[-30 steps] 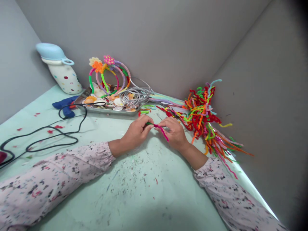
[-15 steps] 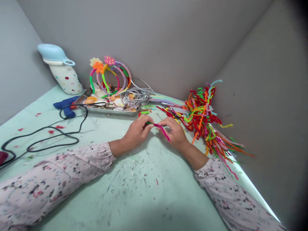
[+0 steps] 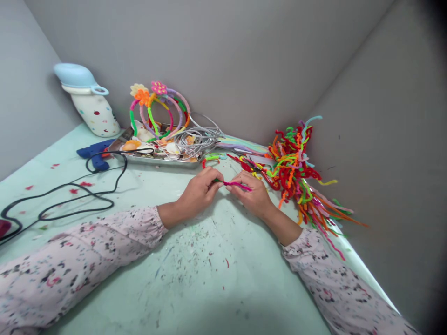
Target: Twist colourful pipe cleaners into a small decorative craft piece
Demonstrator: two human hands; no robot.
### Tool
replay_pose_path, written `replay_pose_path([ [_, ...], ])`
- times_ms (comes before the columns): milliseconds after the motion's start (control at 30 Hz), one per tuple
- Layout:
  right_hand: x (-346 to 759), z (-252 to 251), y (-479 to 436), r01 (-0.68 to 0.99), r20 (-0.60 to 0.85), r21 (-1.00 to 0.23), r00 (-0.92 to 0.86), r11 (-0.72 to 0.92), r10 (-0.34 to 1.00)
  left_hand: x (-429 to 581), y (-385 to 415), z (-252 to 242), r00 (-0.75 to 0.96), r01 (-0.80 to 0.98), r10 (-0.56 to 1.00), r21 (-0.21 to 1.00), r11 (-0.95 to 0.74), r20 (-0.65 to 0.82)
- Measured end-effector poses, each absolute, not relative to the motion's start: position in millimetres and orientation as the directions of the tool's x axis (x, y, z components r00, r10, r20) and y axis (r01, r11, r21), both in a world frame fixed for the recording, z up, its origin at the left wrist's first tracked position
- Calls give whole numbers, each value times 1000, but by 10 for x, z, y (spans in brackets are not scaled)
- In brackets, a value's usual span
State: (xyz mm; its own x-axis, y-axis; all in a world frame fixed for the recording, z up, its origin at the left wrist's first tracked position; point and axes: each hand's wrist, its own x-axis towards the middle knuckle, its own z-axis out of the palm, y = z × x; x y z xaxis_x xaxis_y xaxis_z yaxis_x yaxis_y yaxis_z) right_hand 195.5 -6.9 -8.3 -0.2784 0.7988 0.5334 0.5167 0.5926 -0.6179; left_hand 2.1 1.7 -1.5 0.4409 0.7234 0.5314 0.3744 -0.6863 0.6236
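My left hand (image 3: 198, 191) and my right hand (image 3: 254, 194) meet near the middle of the pale green table (image 3: 195, 274). Between them runs a pink pipe cleaner (image 3: 237, 185) joined to a short green piece (image 3: 217, 180). The left fingers pinch the green end. The right fingers are closed on the pink length, which lies across the right hand's knuckles. Both wrists rest on the table surface.
A bundle of multicoloured pipe cleaners (image 3: 296, 172) lies by the right wall. A metal tray (image 3: 157, 158) behind my hands holds decorated headbands (image 3: 157, 109), shells and bare wire bands (image 3: 195, 137). A blue glue gun (image 3: 94, 152) with a black cord (image 3: 70, 200) lies left, near a spotted bottle (image 3: 89, 100).
The pink pipe cleaner's free end has swung up from pointing down toward me to lying flat across the right hand. Both hands stay in place.
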Motion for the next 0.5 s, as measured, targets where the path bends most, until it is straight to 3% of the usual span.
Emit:
replay_pose_path([
  [500, 1973, -83, -63, 476, 450, -702, -279, 529, 848, 34, 27, -25, 380, 363, 770, 683, -634, 513],
])
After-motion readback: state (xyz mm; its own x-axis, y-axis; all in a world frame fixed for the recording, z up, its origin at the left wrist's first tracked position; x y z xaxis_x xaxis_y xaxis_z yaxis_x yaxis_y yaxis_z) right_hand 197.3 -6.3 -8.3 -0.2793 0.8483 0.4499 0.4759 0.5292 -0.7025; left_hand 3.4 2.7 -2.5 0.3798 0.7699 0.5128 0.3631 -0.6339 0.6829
